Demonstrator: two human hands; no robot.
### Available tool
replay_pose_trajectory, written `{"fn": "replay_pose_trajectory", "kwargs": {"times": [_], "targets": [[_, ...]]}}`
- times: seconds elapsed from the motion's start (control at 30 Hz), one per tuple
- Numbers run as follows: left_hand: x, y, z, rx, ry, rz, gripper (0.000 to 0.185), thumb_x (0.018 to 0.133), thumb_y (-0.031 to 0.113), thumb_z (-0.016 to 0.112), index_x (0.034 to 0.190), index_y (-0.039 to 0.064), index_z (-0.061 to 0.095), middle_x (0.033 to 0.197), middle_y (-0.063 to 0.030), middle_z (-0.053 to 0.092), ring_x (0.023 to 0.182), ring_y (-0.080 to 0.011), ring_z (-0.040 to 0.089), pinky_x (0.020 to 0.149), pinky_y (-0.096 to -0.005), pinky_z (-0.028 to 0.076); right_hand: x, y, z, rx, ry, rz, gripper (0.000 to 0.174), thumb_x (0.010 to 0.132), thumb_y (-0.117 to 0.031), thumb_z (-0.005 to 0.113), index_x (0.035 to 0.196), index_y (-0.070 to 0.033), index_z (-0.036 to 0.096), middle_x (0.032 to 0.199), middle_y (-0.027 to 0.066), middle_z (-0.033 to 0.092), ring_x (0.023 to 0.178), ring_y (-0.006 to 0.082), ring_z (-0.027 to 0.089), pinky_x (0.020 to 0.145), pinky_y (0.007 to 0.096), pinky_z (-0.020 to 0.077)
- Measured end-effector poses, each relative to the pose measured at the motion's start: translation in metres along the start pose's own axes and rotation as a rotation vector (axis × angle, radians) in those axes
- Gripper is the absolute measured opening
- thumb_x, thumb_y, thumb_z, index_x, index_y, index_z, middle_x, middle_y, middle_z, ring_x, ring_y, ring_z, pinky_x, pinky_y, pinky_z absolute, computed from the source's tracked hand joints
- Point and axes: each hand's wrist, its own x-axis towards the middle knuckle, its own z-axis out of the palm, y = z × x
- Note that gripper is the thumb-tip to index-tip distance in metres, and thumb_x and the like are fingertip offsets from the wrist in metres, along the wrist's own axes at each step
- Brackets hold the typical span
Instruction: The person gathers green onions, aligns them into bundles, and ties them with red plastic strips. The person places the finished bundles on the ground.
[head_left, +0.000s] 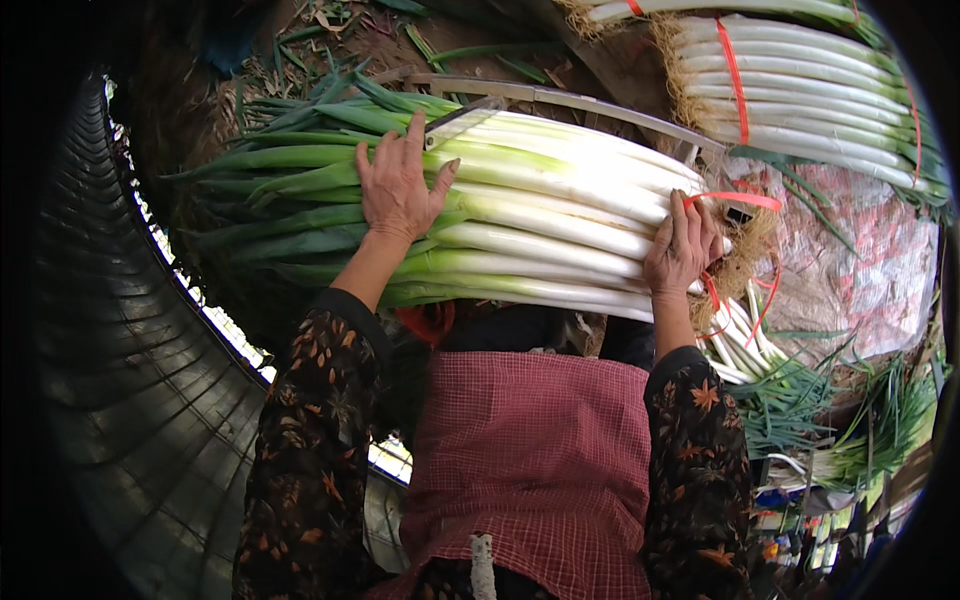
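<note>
A thick row of green onions with long white stalks (547, 202) lies across in front of me, green leaves to the left and roots to the right. My left hand (401, 180) rests on the leaf side, fingers spread, beside a flat metal piece (457, 124) that I cannot identify. At the root end my right hand (682, 244) has its fingers bent around a red plastic strap (739, 199), whose end sticks out to the right. More red strap hangs below that hand, near the roots (750, 240).
A curved wooden strip (570, 97) runs behind the stalks. Strapped green onion bundles (795, 90) lie at the upper right, above plastic sheeting (862, 247). Smaller onions (780, 397) lie at the right. Leaf scraps litter the ground (375, 45). Dark ribbed sheeting (150, 337) rises at left.
</note>
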Motion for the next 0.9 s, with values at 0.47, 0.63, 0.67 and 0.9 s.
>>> {"fn": "replay_pose_trajectory", "kwargs": {"times": [0.47, 0.63, 0.67, 0.9], "targets": [[0.000, -0.003, 0.008, 0.047, 0.038, -0.009, 0.073, 0.087, 0.045, 0.050, 0.142, 0.005, 0.026, 0.124, -0.0201, 0.050, 0.122, -0.0367, 0.038, 0.102, -0.0554, 0.020, -0.001, 0.002, 0.001, 0.016, 0.009, 0.035, 0.033, 0.087, -0.023, 0.050, 0.116, -0.013, 0.062, 0.114, 0.0032, 0.062, 0.117, 0.0209, 0.049, 0.101, 0.0367, 0.0253], [0.004, -0.001, 0.007, 0.032, 0.010, -0.009, 0.072, 0.086, 0.042, 0.051, 0.142, 0.006, 0.026, 0.127, -0.0208, 0.048, 0.123, -0.0377, 0.037, 0.103, -0.0551, 0.018, 0.001, 0.003, -0.002, 0.044, 0.011, 0.061, 0.032, 0.087, -0.023, 0.051, 0.115, -0.012, 0.062, 0.115, 0.0021, 0.061, 0.116, 0.0198, 0.049, 0.100, 0.0354, 0.0264], [0.006, -0.001, 0.008, 0.019, -0.002, -0.001, 0.071, 0.086, 0.042, 0.050, 0.142, 0.006, 0.026, 0.126, -0.0209, 0.049, 0.123, -0.0376, 0.037, 0.103, -0.0551, 0.018, 0.001, 0.003, -0.003, 0.043, 0.020, 0.064, 0.033, 0.086, -0.021, 0.052, 0.116, -0.012, 0.061, 0.116, 0.0016, 0.061, 0.116, 0.0192, 0.049, 0.100, 0.0351, 0.0264], [0.009, -0.018, 0.031, 0.034, 0.061, 0.130, 0.066, 0.088, 0.041, 0.048, 0.141, 0.006, 0.030, 0.124, -0.0189, 0.051, 0.120, -0.0358, 0.041, 0.100, -0.0529, 0.022, 0.000, 0.000, -0.001, 0.072, 0.050, 0.157, 0.033, 0.082, -0.019, 0.054, 0.113, -0.013, 0.063, 0.114, 0.0016, 0.062, 0.114, 0.0185, 0.050, 0.099, 0.0347, 0.0287]]}}
